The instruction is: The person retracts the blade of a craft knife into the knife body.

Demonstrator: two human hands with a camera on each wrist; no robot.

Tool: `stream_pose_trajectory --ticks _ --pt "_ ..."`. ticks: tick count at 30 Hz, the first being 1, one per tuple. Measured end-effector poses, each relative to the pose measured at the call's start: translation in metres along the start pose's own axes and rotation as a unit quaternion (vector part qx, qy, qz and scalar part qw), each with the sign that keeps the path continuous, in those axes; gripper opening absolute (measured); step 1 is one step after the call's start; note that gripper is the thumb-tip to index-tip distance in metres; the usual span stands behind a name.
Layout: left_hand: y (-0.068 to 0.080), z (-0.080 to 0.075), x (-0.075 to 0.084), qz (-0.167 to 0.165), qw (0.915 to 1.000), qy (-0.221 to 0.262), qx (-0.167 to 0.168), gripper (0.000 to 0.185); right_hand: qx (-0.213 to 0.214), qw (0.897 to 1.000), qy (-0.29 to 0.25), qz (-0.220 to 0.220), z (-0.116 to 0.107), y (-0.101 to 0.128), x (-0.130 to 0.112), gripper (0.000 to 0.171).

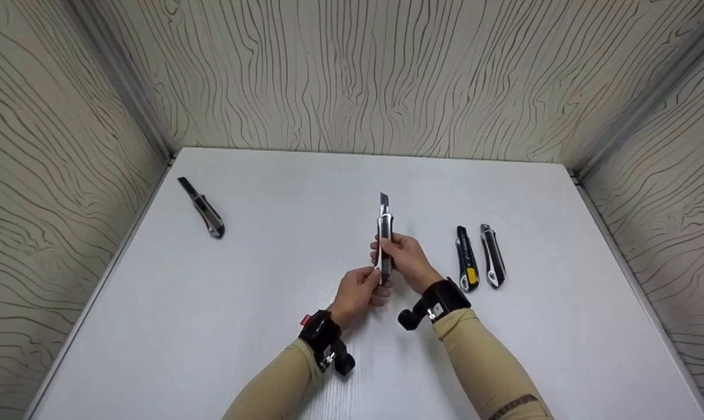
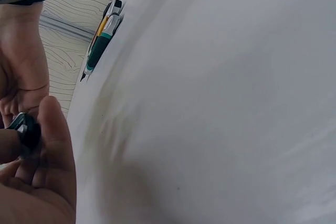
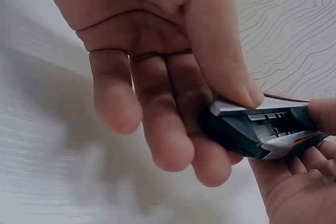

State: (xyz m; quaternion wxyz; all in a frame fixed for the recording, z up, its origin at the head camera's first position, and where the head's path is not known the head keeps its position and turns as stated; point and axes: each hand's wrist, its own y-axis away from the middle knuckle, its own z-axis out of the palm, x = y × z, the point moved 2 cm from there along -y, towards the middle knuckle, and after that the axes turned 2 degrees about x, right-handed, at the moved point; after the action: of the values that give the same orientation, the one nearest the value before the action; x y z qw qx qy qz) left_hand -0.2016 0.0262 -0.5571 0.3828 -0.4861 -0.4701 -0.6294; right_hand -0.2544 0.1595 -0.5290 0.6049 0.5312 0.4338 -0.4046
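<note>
Hovering above the middle of the white worktop [image 1: 282, 192], a grey utility knife [image 1: 385, 233] is held upright, blade extended away from the person. Its body is wrapped by the right hand [image 1: 407, 256], thumb pressed on the slider; its rear end is pinched by the left hand [image 1: 360, 289].

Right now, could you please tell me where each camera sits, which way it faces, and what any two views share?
Head: worn on the head, looking forward and down at the white table; both tan sleeves, left hand and right hand gripping a grey utility knife with its blade out.
Left wrist: looks past the left palm across the table to two knives by the wall.
Right wrist: close on the right hand's fingers holding the knife's end.
Shared: all three show the held knife.
</note>
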Motion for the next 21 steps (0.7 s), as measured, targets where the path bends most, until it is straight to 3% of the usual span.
stream_pose_trajectory --ticks 21 --pt "0.0007 -0.0002 0.0024 0.004 1.0 0.003 -0.001 0.033 -0.015 1.0 -0.01 -0.004 -0.0001 0.0011 -0.0013 0.034"
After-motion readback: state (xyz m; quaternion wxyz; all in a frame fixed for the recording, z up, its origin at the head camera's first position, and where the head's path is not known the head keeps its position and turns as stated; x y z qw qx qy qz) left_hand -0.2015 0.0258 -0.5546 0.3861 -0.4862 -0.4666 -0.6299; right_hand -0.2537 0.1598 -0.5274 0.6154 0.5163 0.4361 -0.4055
